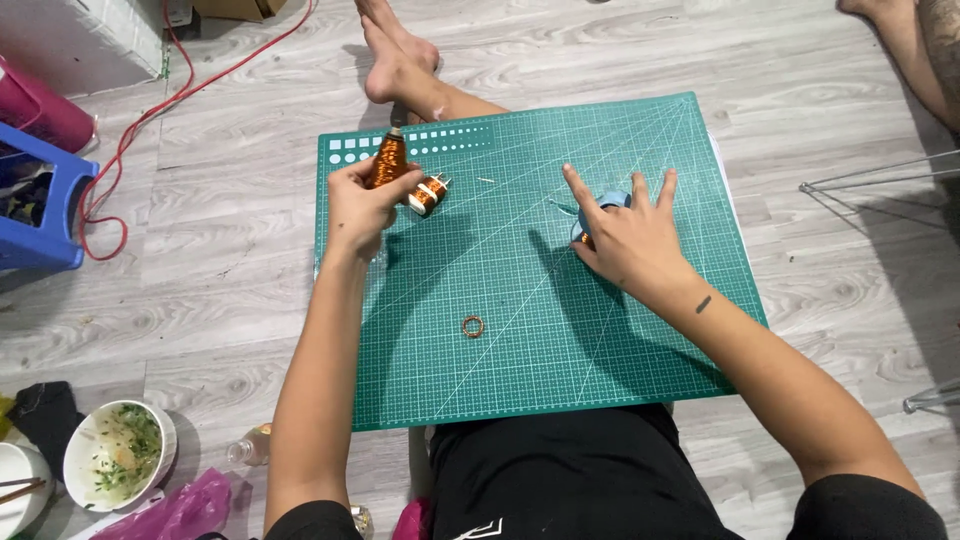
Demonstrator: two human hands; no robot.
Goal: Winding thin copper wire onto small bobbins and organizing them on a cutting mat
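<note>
Left hand (358, 205) raised over the green gridded cutting mat (520, 360), fingers pinching an upright spool of copper-coloured wire (388, 160). Right hand (628, 240), fingers spread, pressing a pale blue tape roll (606, 203). Risk (a guess): loose wire snagging the small copper wire ring (473, 326).

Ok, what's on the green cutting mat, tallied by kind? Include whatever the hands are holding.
Copper wire spools: 2, one in the left hand at, one lying at
Small copper wire ring: 1
Pale blue roll under the right hand: 1
Total: 4
</note>
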